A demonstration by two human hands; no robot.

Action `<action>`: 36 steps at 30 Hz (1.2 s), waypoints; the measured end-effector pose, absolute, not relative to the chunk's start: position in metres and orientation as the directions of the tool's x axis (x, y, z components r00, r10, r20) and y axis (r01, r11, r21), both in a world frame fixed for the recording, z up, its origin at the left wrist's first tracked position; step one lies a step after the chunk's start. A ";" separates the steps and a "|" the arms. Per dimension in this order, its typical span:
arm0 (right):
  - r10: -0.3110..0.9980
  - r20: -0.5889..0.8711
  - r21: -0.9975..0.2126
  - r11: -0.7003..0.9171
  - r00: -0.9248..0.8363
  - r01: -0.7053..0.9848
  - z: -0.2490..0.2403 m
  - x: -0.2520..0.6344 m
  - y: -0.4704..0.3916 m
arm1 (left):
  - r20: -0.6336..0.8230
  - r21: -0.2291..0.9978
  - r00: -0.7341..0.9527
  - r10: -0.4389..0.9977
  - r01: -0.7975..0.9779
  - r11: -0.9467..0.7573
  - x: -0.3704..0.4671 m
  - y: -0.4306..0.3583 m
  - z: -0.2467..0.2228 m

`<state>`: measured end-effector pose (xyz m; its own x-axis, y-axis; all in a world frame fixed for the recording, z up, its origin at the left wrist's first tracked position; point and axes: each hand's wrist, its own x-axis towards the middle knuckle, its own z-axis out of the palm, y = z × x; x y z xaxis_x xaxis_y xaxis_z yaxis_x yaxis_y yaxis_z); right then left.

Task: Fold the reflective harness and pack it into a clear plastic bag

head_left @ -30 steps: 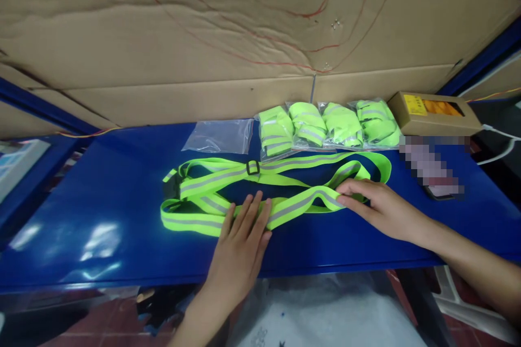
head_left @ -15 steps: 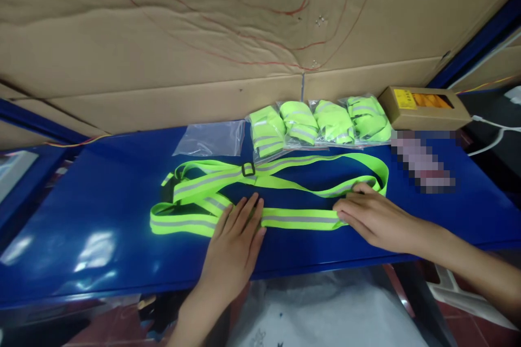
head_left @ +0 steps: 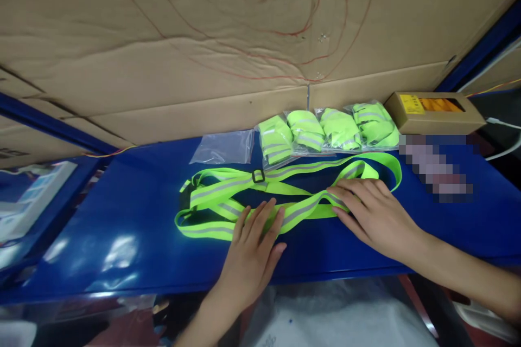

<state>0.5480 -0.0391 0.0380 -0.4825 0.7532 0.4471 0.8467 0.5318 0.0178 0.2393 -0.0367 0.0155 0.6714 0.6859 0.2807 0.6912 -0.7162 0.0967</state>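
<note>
A neon yellow-green reflective strap harness (head_left: 222, 187) with a grey stripe lies in long loops on the blue table. A black slider buckle (head_left: 258, 176) sits on one of its upper bands, and another dark fitting shows at its left end. My left hand (head_left: 254, 252) is open, its fingers spread flat over the lower bands near the middle. To the right, my right hand (head_left: 372, 214) grips a band between thumb and fingers. That band runs slanting and twisted between the two hands, over another band beneath it.
Behind the harness are several clear bags of folded neon straps (head_left: 309, 130) in a row. A flat clear plastic bag (head_left: 223, 147) lies left of them. At the back right stands a brown cardboard box (head_left: 435, 114), with a blurred-out item before it. A cardboard panel (head_left: 183, 87) rises behind the table.
My right hand has brought a rear band forward and left, across the lower band. My left hand stays flat on the harness. The view has shifted slightly.
</note>
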 end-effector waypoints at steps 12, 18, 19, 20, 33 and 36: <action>0.742 0.361 -0.015 0.611 -0.565 0.792 0.029 0.543 -0.032 | 0.223 0.034 0.718 0.659 0.670 -0.742 0.239 -0.036 0.017; 0.782 0.262 -0.048 0.596 -0.566 0.801 0.021 0.546 -0.036 | 0.341 0.158 0.718 0.606 0.592 -0.790 0.233 -0.039 0.024; 0.788 0.252 -0.055 0.591 -0.562 0.805 0.021 0.546 -0.036 | 0.346 0.165 0.721 0.600 0.583 -0.796 0.233 -0.040 0.024; 0.793 0.244 -0.062 0.588 -0.559 0.807 0.021 0.547 -0.037 | 0.347 0.165 0.723 0.597 0.580 -0.798 0.233 -0.040 0.023; 0.748 0.344 -0.057 0.620 -0.567 0.783 0.025 0.571 -0.048 | 0.324 0.125 0.653 0.684 0.687 -0.716 0.233 -0.037 0.008; 0.790 0.421 -0.030 0.504 -0.446 0.863 0.030 0.605 -0.051 | 0.342 0.126 0.624 0.703 0.711 -0.692 0.232 -0.037 0.006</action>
